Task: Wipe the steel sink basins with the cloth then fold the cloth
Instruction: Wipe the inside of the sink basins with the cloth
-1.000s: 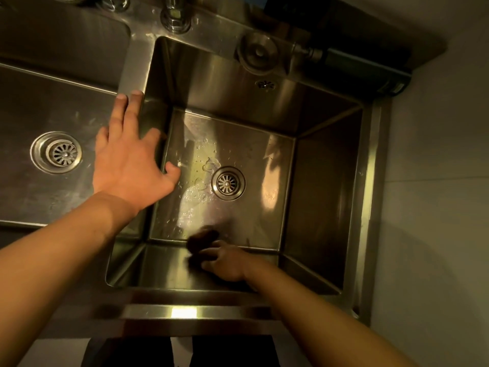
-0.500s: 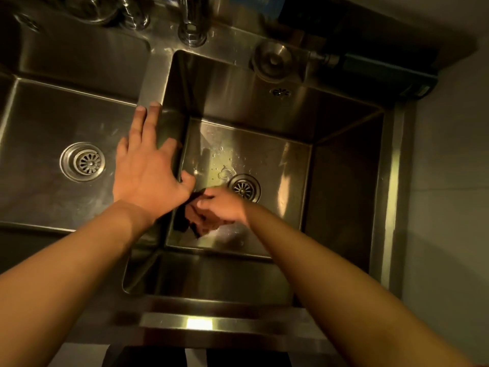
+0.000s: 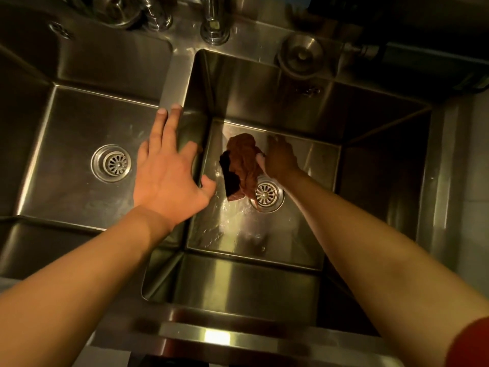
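Note:
A double steel sink fills the view. Deep in the right basin [image 3: 299, 234] my right hand [image 3: 280, 158] grips a crumpled brown cloth [image 3: 244, 165] and presses it on the wet floor just beyond the right drain [image 3: 267, 195]. My left hand [image 3: 169, 173] lies flat with fingers spread on the divider [image 3: 172, 83] between the basins and holds nothing. The left basin [image 3: 66, 144] shows its own drain [image 3: 111, 163].
Tap bases [image 3: 213, 25] and a round steel knob [image 3: 300, 55] stand on the back ledge. A dark object [image 3: 423, 64] lies along the back right. The sink's front rim [image 3: 219, 337] is near me, and a pale wall [image 3: 473, 207] bounds the right side.
My right hand has carried the cloth from the near wall of the right basin across the floor to the far side of the drain. The left hand stays on the divider.

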Tool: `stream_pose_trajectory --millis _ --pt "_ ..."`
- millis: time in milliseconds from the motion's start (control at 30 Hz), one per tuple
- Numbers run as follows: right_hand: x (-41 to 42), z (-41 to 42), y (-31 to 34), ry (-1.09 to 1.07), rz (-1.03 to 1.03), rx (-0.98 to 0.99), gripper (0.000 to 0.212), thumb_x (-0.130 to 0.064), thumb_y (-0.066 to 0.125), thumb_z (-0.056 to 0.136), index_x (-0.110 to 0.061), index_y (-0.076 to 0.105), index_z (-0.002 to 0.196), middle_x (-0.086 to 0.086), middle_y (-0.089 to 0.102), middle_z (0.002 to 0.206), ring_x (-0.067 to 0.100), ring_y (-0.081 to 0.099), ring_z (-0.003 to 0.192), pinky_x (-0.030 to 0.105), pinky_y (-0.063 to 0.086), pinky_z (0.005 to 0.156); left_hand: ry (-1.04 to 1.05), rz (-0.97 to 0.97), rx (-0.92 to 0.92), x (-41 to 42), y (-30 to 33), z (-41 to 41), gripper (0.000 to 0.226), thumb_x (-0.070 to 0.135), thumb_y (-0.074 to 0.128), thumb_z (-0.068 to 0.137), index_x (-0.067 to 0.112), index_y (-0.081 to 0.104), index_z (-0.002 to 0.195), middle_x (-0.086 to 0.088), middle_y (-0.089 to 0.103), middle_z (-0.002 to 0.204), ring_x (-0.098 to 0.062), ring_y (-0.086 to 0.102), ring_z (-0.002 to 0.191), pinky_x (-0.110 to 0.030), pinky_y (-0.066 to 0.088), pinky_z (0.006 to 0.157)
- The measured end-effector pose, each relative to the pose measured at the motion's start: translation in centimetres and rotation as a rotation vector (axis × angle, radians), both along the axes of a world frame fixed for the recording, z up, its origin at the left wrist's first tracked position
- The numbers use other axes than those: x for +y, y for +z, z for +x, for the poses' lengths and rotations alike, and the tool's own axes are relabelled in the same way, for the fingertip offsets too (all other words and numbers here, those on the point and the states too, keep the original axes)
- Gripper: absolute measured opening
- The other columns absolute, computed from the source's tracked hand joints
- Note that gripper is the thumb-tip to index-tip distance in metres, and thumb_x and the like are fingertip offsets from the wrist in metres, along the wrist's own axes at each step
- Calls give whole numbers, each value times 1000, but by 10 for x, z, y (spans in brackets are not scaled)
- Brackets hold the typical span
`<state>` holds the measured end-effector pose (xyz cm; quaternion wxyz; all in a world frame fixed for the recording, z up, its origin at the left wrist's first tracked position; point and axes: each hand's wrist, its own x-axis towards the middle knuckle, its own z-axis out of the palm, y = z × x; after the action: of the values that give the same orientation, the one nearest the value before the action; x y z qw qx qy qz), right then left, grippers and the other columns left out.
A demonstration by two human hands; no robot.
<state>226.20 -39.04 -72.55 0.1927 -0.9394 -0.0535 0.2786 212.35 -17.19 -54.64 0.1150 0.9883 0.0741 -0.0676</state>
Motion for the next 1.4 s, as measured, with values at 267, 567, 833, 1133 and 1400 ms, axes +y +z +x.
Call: stream_pose_trajectory --millis 267,567,833,1133,1400 --pt "34 -50 -52 398 -34 -55 102 -58 65 86 -35 0 161 3 -10 170 38 -7 155 63 10 123 6 -20 2 0 -2 -2 43 49 58 76 19 69 105 -8 3 173 -28 -3 161 -59 31 119" --pt "55 -143 -71 710 179 -285 79 -40 84 66 -14 61 137 24 47 149 51 35 142 70 33 109 18 -44 -6 -1 -4 -2 39 48 61 76 20 68 103 -7 2 174 -26 -4 161 -55 31 119" --pt "19 -175 -82 1194 218 -327 65 -33 53 97 -27 28 157 12 28 163 39 24 149 61 21 120 25 -35 -1 -3 0 -2 45 48 58 75 20 68 108 -7 4 174 -26 -2 161 -58 32 117" --pt "41 -80 -71 742 175 -281 65 -20 63 90 -29 43 151 4 38 160 27 30 150 47 21 126 18 -70 -16 -3 -2 -3 38 48 59 78 21 67 103 -7 5 174 -26 -2 161 -57 31 119" --pt "-44 -6 -81 235 64 -260 73 -35 71 92 -31 36 156 2 32 163 30 35 147 50 33 116 15 -46 -25 -2 -4 -4 42 47 62 79 20 67 111 -6 6 173 -26 0 161 -55 31 115"
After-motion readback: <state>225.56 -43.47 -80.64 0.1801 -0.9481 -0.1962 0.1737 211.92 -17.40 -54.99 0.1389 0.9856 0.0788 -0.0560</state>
